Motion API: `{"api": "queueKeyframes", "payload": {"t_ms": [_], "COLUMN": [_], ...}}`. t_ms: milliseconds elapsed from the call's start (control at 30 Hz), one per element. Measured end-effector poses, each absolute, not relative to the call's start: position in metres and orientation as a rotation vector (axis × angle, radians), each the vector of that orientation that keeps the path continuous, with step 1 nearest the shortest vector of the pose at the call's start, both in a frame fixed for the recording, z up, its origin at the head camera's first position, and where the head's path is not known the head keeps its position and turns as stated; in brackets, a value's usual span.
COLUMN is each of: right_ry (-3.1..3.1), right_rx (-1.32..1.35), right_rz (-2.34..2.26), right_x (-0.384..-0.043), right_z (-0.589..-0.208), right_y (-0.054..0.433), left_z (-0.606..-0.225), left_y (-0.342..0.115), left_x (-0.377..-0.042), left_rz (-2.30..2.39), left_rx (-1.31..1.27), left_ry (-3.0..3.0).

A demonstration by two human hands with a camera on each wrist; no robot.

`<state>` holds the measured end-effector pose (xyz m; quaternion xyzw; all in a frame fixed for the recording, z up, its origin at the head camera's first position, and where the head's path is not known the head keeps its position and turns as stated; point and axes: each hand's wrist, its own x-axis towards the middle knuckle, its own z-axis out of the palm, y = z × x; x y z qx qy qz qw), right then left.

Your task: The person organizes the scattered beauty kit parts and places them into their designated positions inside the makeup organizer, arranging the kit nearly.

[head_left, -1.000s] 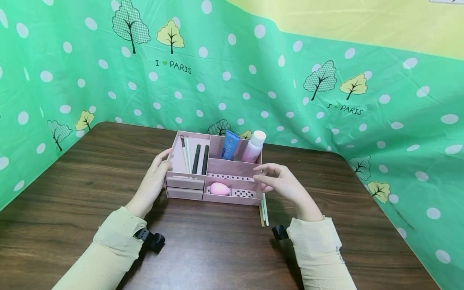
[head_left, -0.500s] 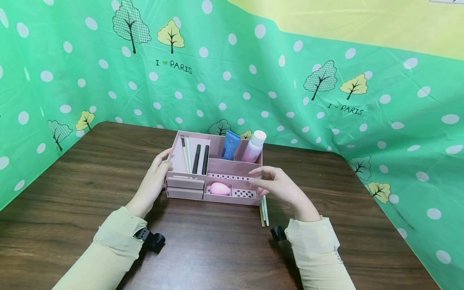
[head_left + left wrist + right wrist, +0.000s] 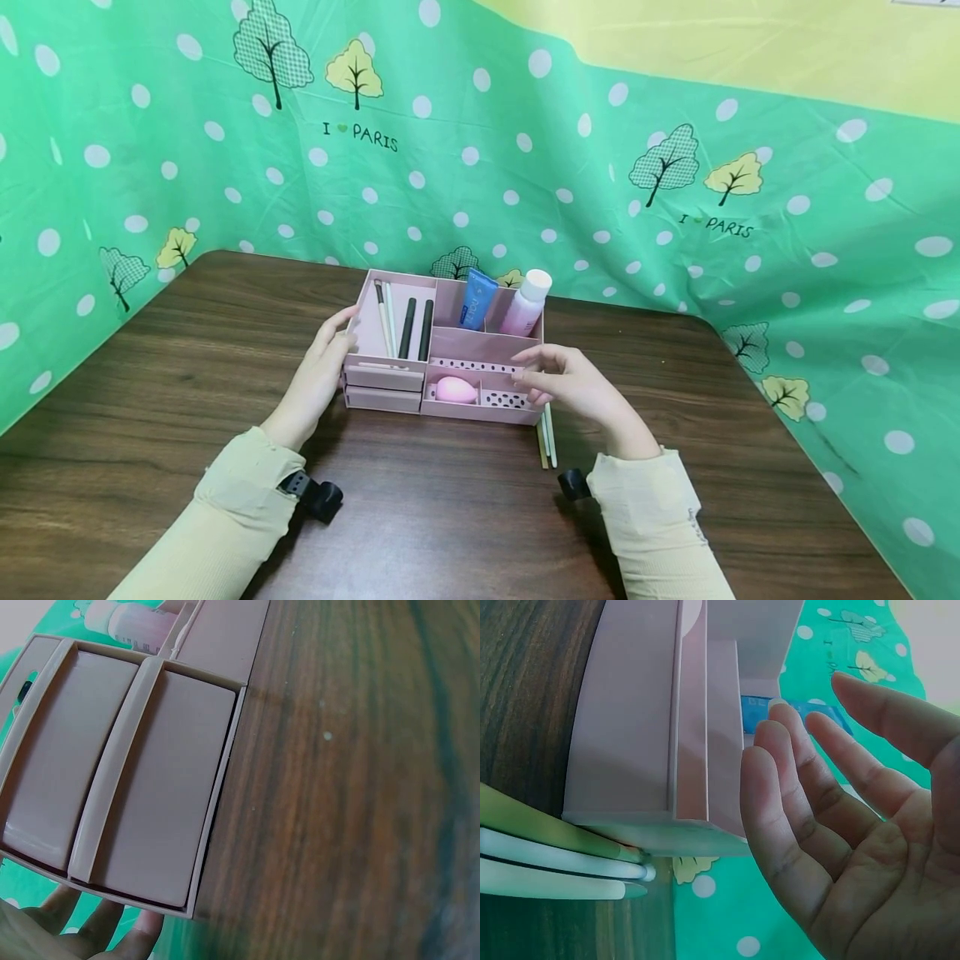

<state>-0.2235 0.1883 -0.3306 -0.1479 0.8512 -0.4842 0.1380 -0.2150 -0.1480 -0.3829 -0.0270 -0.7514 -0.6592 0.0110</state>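
A pale pink desktop organizer (image 3: 480, 342) stands on the table with two drawers (image 3: 169, 772) at its left front. My left hand (image 3: 318, 371) rests along its left side, fingers straight against the wall. Over its right front corner hovers my right hand (image 3: 573, 379), fingers loosely bent, the palm bare in the right wrist view. Below that hand are low compartments, one holding a pink egg-shaped makeup sponge (image 3: 455, 390). Behind stand a blue tube (image 3: 477, 300) and a pink bottle with a white cap (image 3: 522, 305). Slim brushes (image 3: 383, 317) and two black pen-like sticks (image 3: 407, 328) lie in the left tray.
Several thin sticks, green-gold and pale, lie beside the organizer's right side; one is a pale stick (image 3: 555, 879). The dark wooden table (image 3: 442, 508) extends around the organizer. A green dotted curtain (image 3: 480, 150) hangs behind it and along both sides.
My right hand has shifted slightly left and down, its fingertips now further over the front compartments. The left hand and the organizer stay where they were.
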Motion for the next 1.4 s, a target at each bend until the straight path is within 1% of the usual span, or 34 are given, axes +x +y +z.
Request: {"api": "queueKeyframes", "payload": {"t_ms": [433, 833, 1400], "right_ry": [2.481, 2.502, 2.579], "right_rx": [-0.451, -0.417, -0.433], "right_rz": [-1.378, -1.403, -1.435], "right_x": [-0.2247, -0.2231, -0.2261], "right_z": [-0.3339, -0.3311, -0.3284], "right_y": [0.1868, 0.1856, 0.1934], "left_z": [-0.383, -0.3823, -0.3818], "left_y": [-0.1477, -0.1477, -0.148], "left_x": [-0.2153, -0.2157, -0.2159], "left_rz": [-2.053, -2.06, -2.055], "left_rx": [-0.081, -0.085, -0.079], "left_ry": [-2.352, -2.349, -2.359]}}
